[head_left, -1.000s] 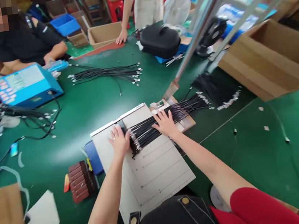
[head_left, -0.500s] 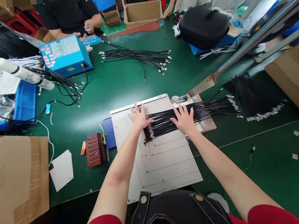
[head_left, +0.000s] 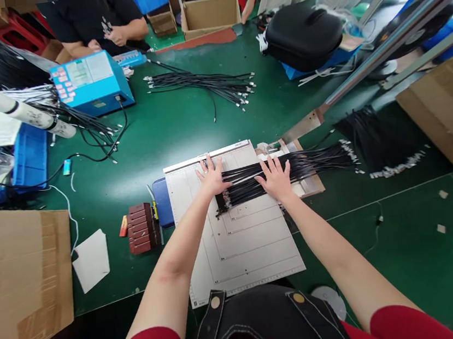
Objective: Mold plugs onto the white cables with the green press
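A flat row of black cables (head_left: 312, 163) with metal ends lies across a white cutting board (head_left: 243, 239) on the green table. My left hand (head_left: 212, 176) lies flat, fingers stretched out, at the row's left end by the connectors. My right hand (head_left: 275, 179) presses flat on the middle of the row, fingers spread. Neither hand grips anything.
A brown ridged block (head_left: 139, 227) and white paper (head_left: 91, 260) sit left of the board. A cardboard box (head_left: 20, 277) stands at near left, another (head_left: 450, 109) at right. Further back lie a blue machine (head_left: 90, 83), a cable bundle (head_left: 203, 83), a black case (head_left: 303, 34) and other people.
The camera swung left and then steadied. My hands stayed flat on the cable row, both shifting slightly along it.
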Demonstrator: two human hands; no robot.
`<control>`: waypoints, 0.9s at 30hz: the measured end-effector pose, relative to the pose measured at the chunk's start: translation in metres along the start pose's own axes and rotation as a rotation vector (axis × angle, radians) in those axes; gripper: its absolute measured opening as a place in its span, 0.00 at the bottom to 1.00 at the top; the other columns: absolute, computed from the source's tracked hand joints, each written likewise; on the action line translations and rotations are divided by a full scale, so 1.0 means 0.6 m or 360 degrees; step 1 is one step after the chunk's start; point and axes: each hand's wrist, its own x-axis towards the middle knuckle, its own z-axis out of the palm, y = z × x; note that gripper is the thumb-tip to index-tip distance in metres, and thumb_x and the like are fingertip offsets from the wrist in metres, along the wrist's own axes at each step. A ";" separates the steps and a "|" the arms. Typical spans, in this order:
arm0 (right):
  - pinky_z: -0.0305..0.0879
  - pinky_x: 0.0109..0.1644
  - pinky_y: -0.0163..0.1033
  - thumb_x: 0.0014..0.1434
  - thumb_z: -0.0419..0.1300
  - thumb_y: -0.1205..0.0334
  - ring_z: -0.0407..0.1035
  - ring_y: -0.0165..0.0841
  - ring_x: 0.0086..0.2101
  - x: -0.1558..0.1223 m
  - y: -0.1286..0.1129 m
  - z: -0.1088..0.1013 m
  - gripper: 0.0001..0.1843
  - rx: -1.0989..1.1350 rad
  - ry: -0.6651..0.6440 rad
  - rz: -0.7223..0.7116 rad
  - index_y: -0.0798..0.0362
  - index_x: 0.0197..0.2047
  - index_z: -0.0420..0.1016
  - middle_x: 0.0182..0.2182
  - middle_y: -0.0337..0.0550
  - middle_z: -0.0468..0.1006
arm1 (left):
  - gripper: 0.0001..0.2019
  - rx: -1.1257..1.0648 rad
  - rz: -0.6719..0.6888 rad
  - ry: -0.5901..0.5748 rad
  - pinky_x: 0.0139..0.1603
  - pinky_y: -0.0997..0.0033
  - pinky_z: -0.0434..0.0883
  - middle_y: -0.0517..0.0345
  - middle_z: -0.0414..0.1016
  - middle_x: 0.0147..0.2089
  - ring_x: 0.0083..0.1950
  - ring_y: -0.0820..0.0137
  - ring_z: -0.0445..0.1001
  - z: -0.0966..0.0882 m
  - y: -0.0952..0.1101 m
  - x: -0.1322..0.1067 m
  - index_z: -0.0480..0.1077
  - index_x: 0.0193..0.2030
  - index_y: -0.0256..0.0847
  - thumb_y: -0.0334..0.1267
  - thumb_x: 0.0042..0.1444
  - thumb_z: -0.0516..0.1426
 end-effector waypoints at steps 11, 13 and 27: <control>0.32 0.68 0.71 0.71 0.44 0.43 0.44 0.55 0.70 0.003 -0.002 -0.004 0.35 -0.0032 -0.0063 0.0007 0.56 0.72 0.58 0.71 0.61 0.55 | 0.62 -0.0126 -0.0303 -0.0026 0.71 0.30 0.38 0.39 0.14 0.78 0.76 0.37 0.23 -0.020 -0.036 0.001 0.33 0.78 0.48 0.50 0.45 0.70; 0.33 0.68 0.71 0.71 0.44 0.43 0.44 0.55 0.70 0.002 -0.002 -0.004 0.35 -0.0035 -0.0059 0.0002 0.56 0.72 0.58 0.71 0.61 0.55 | 0.59 -0.0250 -0.0369 -0.0008 0.71 0.29 0.41 0.38 0.16 0.78 0.77 0.36 0.25 -0.017 -0.043 -0.001 0.33 0.78 0.47 0.53 0.49 0.67; 0.33 0.68 0.71 0.71 0.44 0.43 0.46 0.55 0.69 0.002 0.001 0.002 0.35 -0.0056 -0.0019 0.0008 0.56 0.71 0.59 0.70 0.61 0.56 | 0.57 -0.0563 -0.0603 0.0230 0.74 0.41 0.42 0.34 0.24 0.79 0.78 0.46 0.30 -0.004 -0.054 0.006 0.32 0.77 0.41 0.57 0.52 0.63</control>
